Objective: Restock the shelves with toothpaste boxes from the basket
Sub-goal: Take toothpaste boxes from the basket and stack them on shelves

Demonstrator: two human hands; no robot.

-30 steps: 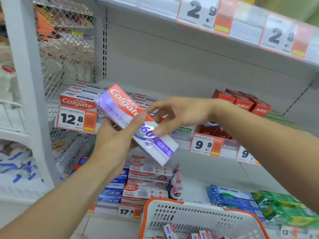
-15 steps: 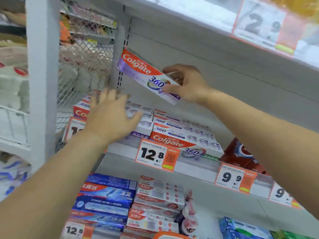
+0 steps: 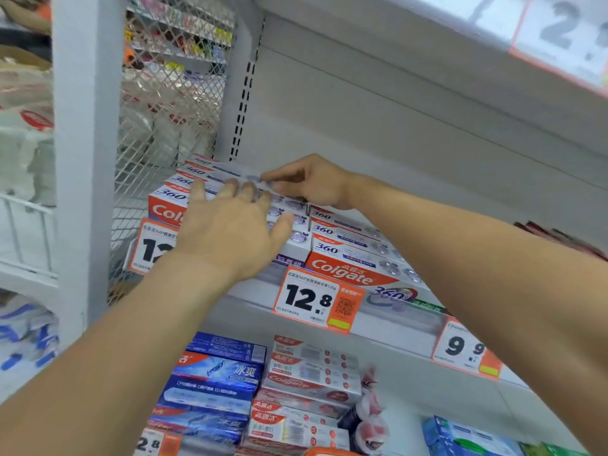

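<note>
Right hand (image 3: pixel 309 184) pinches Colgate 360 box (image 3: pixel 227 174) atop stack (image 3: pixel 237 209), frame centre | left hand (image 3: pixel 237 225) flat, fingers spread, steadying stack | risk: crooked box may slide off; a nudge may topple the stack toward mesh divider (image 3: pixel 164 103)

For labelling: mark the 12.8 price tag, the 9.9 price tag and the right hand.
12.8 price tag (image 3: pixel 307 299): head view, on the printed digits.
9.9 price tag (image 3: pixel 462 347): head view, on the digits.
right hand (image 3: pixel 312 184): head view, back of hand.
</note>
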